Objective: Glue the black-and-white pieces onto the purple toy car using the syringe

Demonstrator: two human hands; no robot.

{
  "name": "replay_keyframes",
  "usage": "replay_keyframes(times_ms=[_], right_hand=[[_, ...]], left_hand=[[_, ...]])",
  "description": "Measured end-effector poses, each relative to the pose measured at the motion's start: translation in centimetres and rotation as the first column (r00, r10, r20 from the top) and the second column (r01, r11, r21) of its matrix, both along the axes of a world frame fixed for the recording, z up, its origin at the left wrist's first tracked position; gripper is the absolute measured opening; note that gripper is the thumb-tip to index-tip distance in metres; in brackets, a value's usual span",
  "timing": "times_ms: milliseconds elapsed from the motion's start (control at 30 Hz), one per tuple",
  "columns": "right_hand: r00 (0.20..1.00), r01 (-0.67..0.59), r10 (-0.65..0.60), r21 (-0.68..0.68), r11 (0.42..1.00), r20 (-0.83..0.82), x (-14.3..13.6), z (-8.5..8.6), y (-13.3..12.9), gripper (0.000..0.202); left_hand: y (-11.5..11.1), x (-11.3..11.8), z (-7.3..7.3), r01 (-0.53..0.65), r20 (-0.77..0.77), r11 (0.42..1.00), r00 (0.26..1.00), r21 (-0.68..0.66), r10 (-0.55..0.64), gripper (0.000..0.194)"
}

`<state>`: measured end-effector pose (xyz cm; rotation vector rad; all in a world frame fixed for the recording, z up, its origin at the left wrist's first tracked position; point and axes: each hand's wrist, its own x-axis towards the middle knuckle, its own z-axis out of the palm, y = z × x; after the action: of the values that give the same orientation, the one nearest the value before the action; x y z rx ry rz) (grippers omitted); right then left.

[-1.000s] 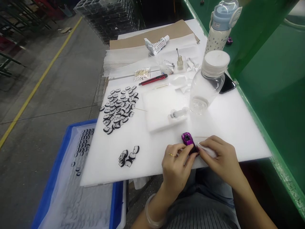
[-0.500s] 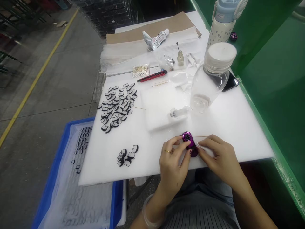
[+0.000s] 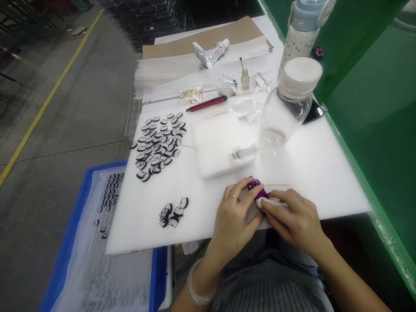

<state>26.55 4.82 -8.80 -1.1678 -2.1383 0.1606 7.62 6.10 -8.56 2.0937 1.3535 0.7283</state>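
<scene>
A shiny purple toy car (image 3: 255,183) is held near the front edge of the white foam-covered table (image 3: 136,221). My left hand (image 3: 237,212) grips it from the left, fingers over its far end and thumb at the near end. My right hand (image 3: 292,216) pinches a white cloth (image 3: 274,202) and presses it on the car's near right part, which the cloth and fingers hide. A thin stick (image 3: 278,185) lies just beyond my right hand. Left of my hands is a small cluster of black-edged pieces (image 3: 173,212).
Many black-edged pieces (image 3: 159,145) lie at the left. Beyond my hands are a foam block (image 3: 221,147), a clear container (image 3: 284,117), a red cutter (image 3: 208,104), cotton swabs (image 3: 191,95), and a bottle (image 3: 299,41). A blue crate (image 3: 73,221) stands lower left.
My right hand has moved left, bringing the white cloth onto the purple car. My left hand has shifted slightly, with its fingers now further over the car.
</scene>
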Motion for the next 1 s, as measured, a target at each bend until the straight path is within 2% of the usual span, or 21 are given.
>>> replay_keyframes(times_ms=[133, 233, 267, 367, 433, 467, 533, 600, 667, 733, 800, 867, 933, 1000], right_hand=[[0.993, 0.118, -0.118, 0.001, 0.993, -0.005, -0.5, 0.1, -0.3, 0.016], [0.988, 0.130, -0.137, -0.101, 0.986, -0.066, 0.7, 1.0, 0.0, 0.015], [0.981, 0.169, -0.177, -0.109, 0.980, -0.074, 1.5, 1.5, 0.4, 0.012], [0.906, 0.423, -0.423, -0.001, 0.906, -0.003, 4.0, 2.8, 1.9, 0.006], [0.846, 0.520, -0.529, 0.117, 0.846, 0.066, 5.1, 3.4, 2.9, 0.007], [0.840, 0.523, -0.537, 0.146, 0.840, 0.078, 5.3, 3.6, 3.2, 0.008], [0.872, 0.479, -0.487, 0.115, 0.870, 0.044, 4.7, 3.5, 3.2, 0.008], [0.915, 0.404, -0.404, 0.013, 0.915, -0.017, 2.7, 2.9, 2.5, 0.007], [0.951, 0.309, -0.309, -0.066, 0.949, 0.001, -0.1, 2.0, 1.6, 0.015], [0.966, 0.258, -0.255, -0.091, 0.962, 0.042, -2.8, 1.1, 1.0, 0.023], [0.966, 0.258, -0.255, -0.116, 0.959, 0.045, -3.7, 0.8, 0.9, 0.026], [0.941, 0.335, -0.338, -0.135, 0.933, -0.003, -1.7, 0.9, 0.9, 0.029], [0.859, 0.502, -0.511, -0.141, 0.853, -0.035, 3.4, 1.3, 0.7, 0.031], [0.674, 0.732, -0.738, -0.154, 0.663, 0.025, 10.6, 1.3, 0.1, 0.032]], left_hand=[[-0.2, 0.4, -0.3, -0.041, 0.018, 0.999, 0.999, -0.005, 0.042, 0.055], [-0.1, 0.3, -0.1, -0.044, 0.029, 0.999, 0.999, -0.019, 0.045, 0.055], [-0.1, 0.3, -0.1, -0.044, 0.034, 0.999, 0.998, -0.027, 0.044, 0.055], [0.0, 0.3, -0.2, -0.054, 0.067, 0.997, 0.996, -0.047, 0.057, 0.046], [0.1, 0.5, -0.3, -0.091, 0.094, 0.995, 0.991, -0.044, 0.095, 0.036], [0.1, 0.6, -0.4, -0.114, 0.104, 0.993, 0.988, -0.037, 0.117, 0.032], [0.2, 0.7, -0.4, -0.138, 0.116, 0.990, 0.983, -0.023, 0.140, 0.029], [0.2, 0.5, -0.4, -0.115, 0.127, 0.993, 0.985, -0.025, 0.117, 0.032], [0.1, 0.1, -0.4, -0.087, 0.156, 0.995, 0.983, -0.046, 0.093, 0.036], [-0.2, -0.4, -0.4, -0.092, 0.196, 0.994, 0.975, -0.060, 0.102, 0.038], [-0.4, -0.8, -0.5, -0.108, 0.213, 0.993, 0.970, -0.039, 0.114, 0.035], [-0.6, -0.9, -0.7, -0.102, 0.198, 0.995, 0.975, 0.006, 0.099, 0.032], [-0.8, -0.8, -0.9, -0.081, 0.174, 0.995, 0.982, 0.053, 0.071, 0.029], [-0.9, -0.6, -1.1, -0.065, 0.156, 0.994, 0.986, 0.083, 0.051, 0.027]])
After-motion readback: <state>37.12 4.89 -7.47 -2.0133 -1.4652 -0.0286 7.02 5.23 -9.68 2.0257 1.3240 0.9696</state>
